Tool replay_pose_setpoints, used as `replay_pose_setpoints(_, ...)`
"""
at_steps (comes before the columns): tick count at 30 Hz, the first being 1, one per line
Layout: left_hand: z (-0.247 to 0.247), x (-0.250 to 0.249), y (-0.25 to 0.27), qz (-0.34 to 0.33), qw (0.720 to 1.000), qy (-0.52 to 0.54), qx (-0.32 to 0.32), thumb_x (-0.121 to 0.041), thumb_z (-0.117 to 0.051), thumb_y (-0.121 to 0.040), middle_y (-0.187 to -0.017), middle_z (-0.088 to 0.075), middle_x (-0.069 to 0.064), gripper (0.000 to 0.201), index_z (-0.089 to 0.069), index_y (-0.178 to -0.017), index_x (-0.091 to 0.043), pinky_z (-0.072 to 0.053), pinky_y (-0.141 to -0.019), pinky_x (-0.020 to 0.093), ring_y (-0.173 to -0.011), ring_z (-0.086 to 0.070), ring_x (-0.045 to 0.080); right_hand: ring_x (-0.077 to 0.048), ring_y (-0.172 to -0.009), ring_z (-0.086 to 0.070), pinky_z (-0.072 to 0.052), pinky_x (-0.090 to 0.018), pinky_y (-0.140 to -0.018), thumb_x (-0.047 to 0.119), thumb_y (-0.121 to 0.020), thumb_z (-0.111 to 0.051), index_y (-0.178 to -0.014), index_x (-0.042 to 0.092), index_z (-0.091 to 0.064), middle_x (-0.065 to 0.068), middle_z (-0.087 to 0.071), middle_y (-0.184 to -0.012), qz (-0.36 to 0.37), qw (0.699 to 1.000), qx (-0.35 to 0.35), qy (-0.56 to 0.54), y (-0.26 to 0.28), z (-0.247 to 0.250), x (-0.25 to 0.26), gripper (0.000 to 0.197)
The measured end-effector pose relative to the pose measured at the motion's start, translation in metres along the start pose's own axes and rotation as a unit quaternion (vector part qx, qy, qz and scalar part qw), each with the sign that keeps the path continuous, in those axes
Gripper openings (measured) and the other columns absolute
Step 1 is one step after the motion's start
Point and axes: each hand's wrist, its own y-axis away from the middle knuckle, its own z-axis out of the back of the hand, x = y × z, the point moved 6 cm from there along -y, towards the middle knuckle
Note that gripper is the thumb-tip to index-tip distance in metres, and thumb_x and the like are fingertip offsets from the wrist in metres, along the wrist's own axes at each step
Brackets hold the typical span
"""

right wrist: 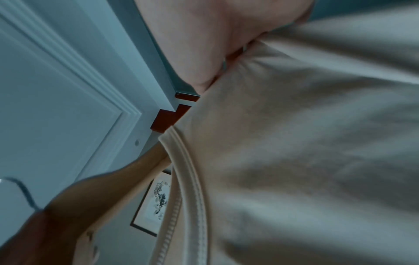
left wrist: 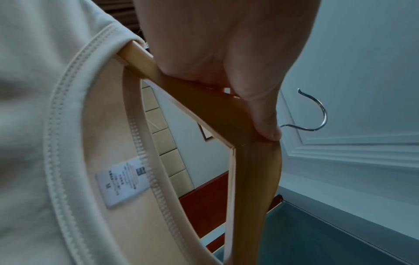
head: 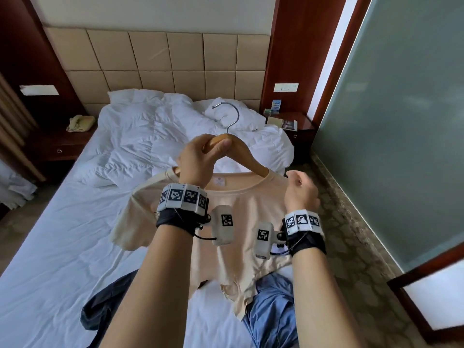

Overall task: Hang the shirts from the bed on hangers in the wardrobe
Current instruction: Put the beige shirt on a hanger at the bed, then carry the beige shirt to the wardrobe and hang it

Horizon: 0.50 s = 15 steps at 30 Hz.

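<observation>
A beige T-shirt hangs over the bed on a wooden hanger with a metal hook. My left hand grips the hanger at its top, just under the hook. The left wrist view shows that hand wrapped round the hanger, whose arms run into the shirt's neck opening. My right hand is curled at the shirt's right shoulder. In the right wrist view, shirt fabric bunches under the right hand.
A blue shirt and a dark navy garment lie on the bed's near end. A crumpled white duvet covers the head end. A nightstand and a frosted glass partition stand to the right, a telephone to the left.
</observation>
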Motion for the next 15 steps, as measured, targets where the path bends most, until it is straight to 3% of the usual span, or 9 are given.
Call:
replay_pose_setpoints(3,0.006,0.000,-0.004,-0.012,1.000,0.007,0.024,-0.066,-0.068,-0.076,-0.076,-0.069,-0.004,0.049,-0.072,-0.089,-0.019,-0.054,-0.080,0.054,-0.082,-0.068,0.022,-0.020,-0.110,-0.055,-0.004,-0.060,-0.118,0.032,-0.097,-0.045,-0.091,0.025,-0.073,0.006,-0.069,-0.098,0.034,0.999,0.005,0.027,0.015,-0.010,0.010,0.029)
replay_pose_setpoints(7,0.010,0.005,-0.008,-0.020,0.999,0.017,0.047,-0.070,-0.067,-0.074,-0.074,-0.068,-0.008,0.044,-0.071,-0.085,-0.028,-0.054,-0.079,0.056,-0.080,-0.067,0.021,-0.018,-0.103,-0.059,0.006,-0.060,-0.116,0.032,-0.100,-0.043,-0.085,0.017,-0.072,0.002,-0.071,-0.091,0.078,0.995,-0.019,0.057,0.032,-0.014,0.018,0.036)
replay_pose_setpoints(12,-0.002,0.004,-0.010,-0.019,0.994,0.046,0.095,-0.074,-0.066,-0.072,-0.070,-0.064,-0.010,0.047,-0.068,-0.080,-0.028,-0.051,-0.081,0.060,-0.074,-0.061,0.014,-0.017,-0.102,-0.061,-0.006,-0.043,-0.121,0.038,-0.101,-0.048,-0.101,0.020,-0.069,0.006,-0.073,-0.093,0.186,0.979,0.070,0.046,0.064,-0.010,0.056,0.028)
replay_pose_setpoints(13,-0.006,0.002,-0.010,-0.021,0.993,0.050,0.106,-0.075,-0.066,-0.072,-0.070,-0.064,-0.010,0.047,-0.068,-0.080,-0.028,-0.050,-0.081,0.061,-0.074,-0.060,0.013,-0.015,-0.098,-0.061,-0.017,-0.042,-0.119,0.043,-0.098,-0.053,-0.104,0.023,-0.069,0.010,-0.071,-0.090,0.198,0.975,0.091,0.044,0.068,-0.008,0.063,0.026)
replay_pose_setpoints(15,-0.014,-0.004,-0.010,-0.027,0.990,0.052,0.129,-0.076,-0.065,-0.071,-0.068,-0.063,-0.011,0.046,-0.067,-0.076,-0.031,-0.049,-0.081,0.062,-0.072,-0.059,0.013,-0.012,-0.088,-0.063,-0.045,-0.040,-0.100,0.052,-0.085,-0.062,-0.104,0.029,-0.066,0.011,-0.070,-0.084,0.202,0.971,0.120,0.047,0.072,-0.003,0.068,0.029)
